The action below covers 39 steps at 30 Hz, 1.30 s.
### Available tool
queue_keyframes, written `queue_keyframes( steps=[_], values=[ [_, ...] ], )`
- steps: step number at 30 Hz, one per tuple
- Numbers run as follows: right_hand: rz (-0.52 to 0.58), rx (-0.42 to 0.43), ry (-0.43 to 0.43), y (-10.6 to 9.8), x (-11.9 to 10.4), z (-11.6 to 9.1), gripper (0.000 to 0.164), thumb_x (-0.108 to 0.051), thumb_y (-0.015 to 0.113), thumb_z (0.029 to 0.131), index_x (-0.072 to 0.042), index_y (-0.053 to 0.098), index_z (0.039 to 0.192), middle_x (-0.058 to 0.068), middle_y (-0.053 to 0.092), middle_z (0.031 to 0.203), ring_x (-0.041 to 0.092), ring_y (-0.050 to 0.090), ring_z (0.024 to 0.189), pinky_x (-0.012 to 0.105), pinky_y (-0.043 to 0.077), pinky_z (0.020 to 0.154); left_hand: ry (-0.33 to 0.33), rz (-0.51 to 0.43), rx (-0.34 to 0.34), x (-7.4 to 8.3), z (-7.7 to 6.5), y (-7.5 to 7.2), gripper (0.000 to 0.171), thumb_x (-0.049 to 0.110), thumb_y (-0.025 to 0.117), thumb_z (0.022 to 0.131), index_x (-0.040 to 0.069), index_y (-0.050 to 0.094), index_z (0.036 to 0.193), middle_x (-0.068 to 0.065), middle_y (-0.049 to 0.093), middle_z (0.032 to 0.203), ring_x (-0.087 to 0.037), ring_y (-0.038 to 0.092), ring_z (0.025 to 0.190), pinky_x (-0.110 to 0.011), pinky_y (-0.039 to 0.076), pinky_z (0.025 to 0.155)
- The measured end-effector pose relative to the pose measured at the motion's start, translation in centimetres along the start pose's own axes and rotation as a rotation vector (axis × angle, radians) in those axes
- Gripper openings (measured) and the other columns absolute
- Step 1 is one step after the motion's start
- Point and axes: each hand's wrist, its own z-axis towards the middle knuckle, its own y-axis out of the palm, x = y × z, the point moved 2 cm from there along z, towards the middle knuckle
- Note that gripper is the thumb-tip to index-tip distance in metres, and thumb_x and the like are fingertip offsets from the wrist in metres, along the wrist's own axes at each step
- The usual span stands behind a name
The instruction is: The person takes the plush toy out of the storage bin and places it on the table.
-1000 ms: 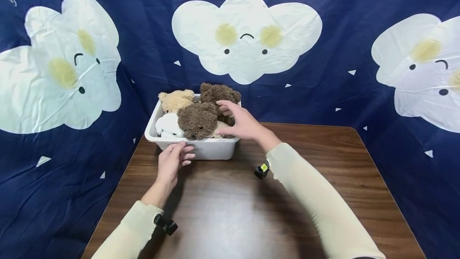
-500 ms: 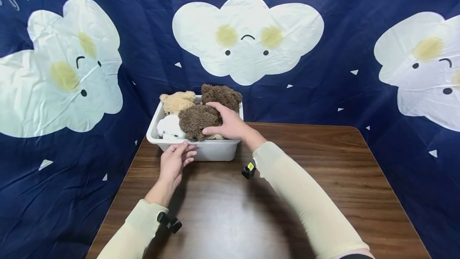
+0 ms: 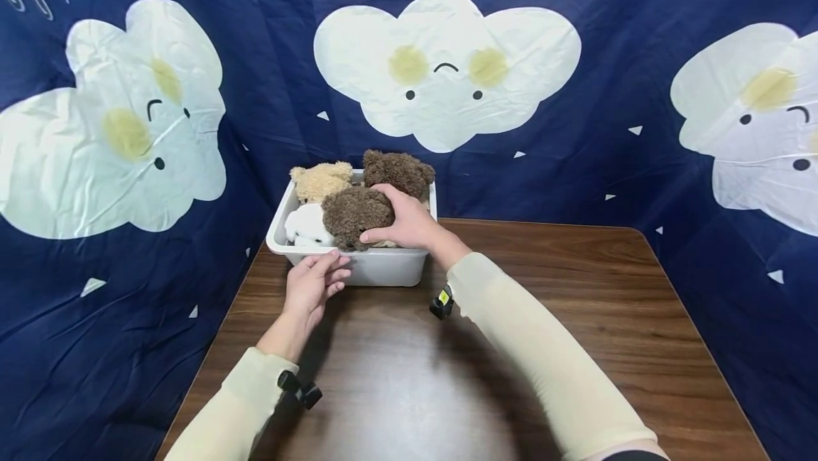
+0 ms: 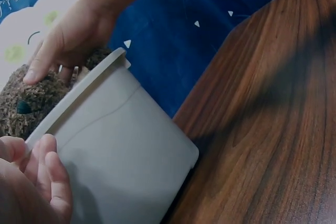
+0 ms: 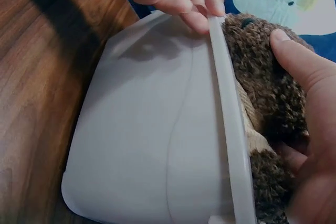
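Note:
A white plastic bin (image 3: 390, 269) stands at the back left of the table, filled with plush toys. My right hand (image 3: 412, 223) grips the front brown teddy bear (image 3: 354, 216) round its head, thumb on the near side; the other fingers are mostly hidden behind the fur. In the right wrist view the bear's pale, ribbed fabric (image 5: 252, 114) shows below its head. My left hand (image 3: 313, 287) pinches the bin's front rim, the thumb on top and the fingers under the lip. Left of the held bear lies a white plush toy (image 3: 309, 224).
A tan plush bear (image 3: 322, 180) and a darker brown plush bear (image 3: 399, 173) sit at the back of the bin. The wooden table (image 3: 543, 319) reaches to the right and front. A blue cloth with clouds (image 3: 511, 184) hangs close behind the bin and along both sides.
My right hand has moved left and closed round the front brown bear's head. The left hand stays at the bin's front rim.

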Motion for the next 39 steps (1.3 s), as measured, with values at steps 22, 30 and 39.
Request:
queue_keyframes(
  steps=[22, 30, 39],
  values=[
    [0.221, 0.223, 0.041, 0.3, -0.9, -0.9, 0.080, -0.042, 0.089, 0.073, -0.034, 0.049, 0.141, -0.005, 0.049, 0.153, 0.022, 0.050, 0.137, 0.048, 0.048, 0.107, -0.030, 0.000, -0.021, 0.2, 0.3, -0.1, 0.020, 0.019, 0.065, 0.101, 0.009, 0.058, 0.116, 0.005, 0.079, 0.083, -0.005, 0.070, 0.063, -0.016, 0.052, 0.051],
    [0.293, 0.219, -0.060, -0.9, -0.9, -0.9, 0.068, -0.024, 0.086, 0.078, -0.023, 0.057, 0.140, 0.000, 0.064, 0.132, 0.018, 0.061, 0.106, 0.036, 0.055, 0.087, -0.027, -0.006, -0.022, 0.3, 0.1, -0.3, 0.021, 0.020, 0.066, 0.101, 0.008, 0.057, 0.116, 0.005, 0.079, 0.084, -0.005, 0.069, 0.062, -0.016, 0.052, 0.051],
    [0.272, 0.069, -0.015, -0.4, -0.6, -0.5, 0.084, -0.041, 0.087, 0.080, -0.019, 0.048, 0.151, 0.004, 0.059, 0.139, 0.020, 0.061, 0.118, 0.039, 0.053, 0.102, -0.027, -0.008, -0.014, 0.5, -0.1, -0.1, 0.014, 0.017, 0.061, 0.103, 0.010, 0.056, 0.113, 0.006, 0.078, 0.083, -0.006, 0.069, 0.062, -0.017, 0.052, 0.051]
  ],
)
